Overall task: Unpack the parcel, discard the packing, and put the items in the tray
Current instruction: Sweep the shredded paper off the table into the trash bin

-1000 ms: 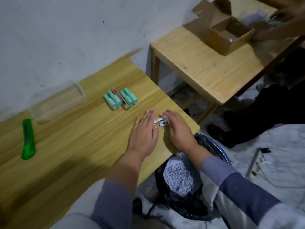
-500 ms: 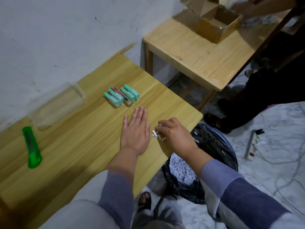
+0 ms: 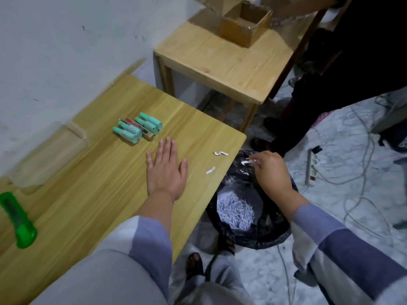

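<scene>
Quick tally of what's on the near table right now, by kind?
Teal tubes: 4
Slim red-and-brown box among them: 1
Clear tray: 1
Green utility knife: 1
Loose white paper scraps: 2
Total: 9
Not counted: the scrap the right hand pinches over the bin.

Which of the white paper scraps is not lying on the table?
The scrap pinched in the right hand, held over the black bin. The other two scraps lie on the table near its edge.
</scene>
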`<state>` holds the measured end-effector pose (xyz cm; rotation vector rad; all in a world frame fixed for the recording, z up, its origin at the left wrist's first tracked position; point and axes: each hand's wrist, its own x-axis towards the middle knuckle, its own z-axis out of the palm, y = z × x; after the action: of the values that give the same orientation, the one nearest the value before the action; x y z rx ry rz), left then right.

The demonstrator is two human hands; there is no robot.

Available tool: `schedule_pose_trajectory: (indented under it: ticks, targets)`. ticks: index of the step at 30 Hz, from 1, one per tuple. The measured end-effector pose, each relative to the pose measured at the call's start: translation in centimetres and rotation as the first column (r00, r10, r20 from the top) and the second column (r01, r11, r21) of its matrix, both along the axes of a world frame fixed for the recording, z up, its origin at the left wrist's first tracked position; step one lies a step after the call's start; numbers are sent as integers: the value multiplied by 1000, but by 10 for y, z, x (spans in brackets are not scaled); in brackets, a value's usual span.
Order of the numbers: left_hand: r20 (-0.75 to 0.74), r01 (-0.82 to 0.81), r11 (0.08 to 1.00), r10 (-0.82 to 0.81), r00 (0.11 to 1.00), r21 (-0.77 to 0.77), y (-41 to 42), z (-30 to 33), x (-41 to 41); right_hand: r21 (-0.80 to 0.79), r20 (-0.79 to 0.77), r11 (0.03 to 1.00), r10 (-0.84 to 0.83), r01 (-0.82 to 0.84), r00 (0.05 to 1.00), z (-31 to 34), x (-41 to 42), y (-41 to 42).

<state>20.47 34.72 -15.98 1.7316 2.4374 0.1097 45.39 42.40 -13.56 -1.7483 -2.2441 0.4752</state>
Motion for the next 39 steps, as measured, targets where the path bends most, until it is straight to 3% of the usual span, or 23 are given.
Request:
schedule_pose_trajectory:
  ticks: [2,4,6,9,12,14,16,22,27,33,39]
  targets:
    - [-3,3,1000,-3,1000,5,0,0,0,-145,111,989,7,9,994,-5,6,-3]
    - [-9,5,1000,-5,1000,6,0,-1,0,-160,160,986,-13,39,987,-6,5,-6]
    - [-10,5,1000,-5,1000,3,1,-1,-1,-107,57,994,-27,33,998,-2,-6,-9]
    - [-5,5,1000,-5,1000,8,0,-1,0,5,-125,997,83,-83,989,8,-33,-13]
    - [11,8,1000,-8,1000,19,-2,0,0,-35,-97,967,247,-252,964,16,-59,-19]
    - [3,9,1000,-10,1000,16,-2,0,0,-113,-3,945,308,-306,952,18,-71,-22]
    - [2,11,1000,-11,1000,14,-1,0,0,-92,-1,940,329,-327,944,16,-79,-27]
    - [8,15,1000,-15,1000,18,-2,-1,-3,-64,-26,975,213,-214,977,10,-73,-21]
    - [6,19,1000,-19,1000,11,-2,-1,-1,54,-80,998,-10,14,997,11,-36,-15]
    - [4,28,1000,-28,1000,-5,-2,1,-1,-212,172,968,-98,134,980,-6,3,-15]
    - [33,57,996,-55,998,-75,0,4,-4,-186,128,979,-57,80,990,14,-6,-17]
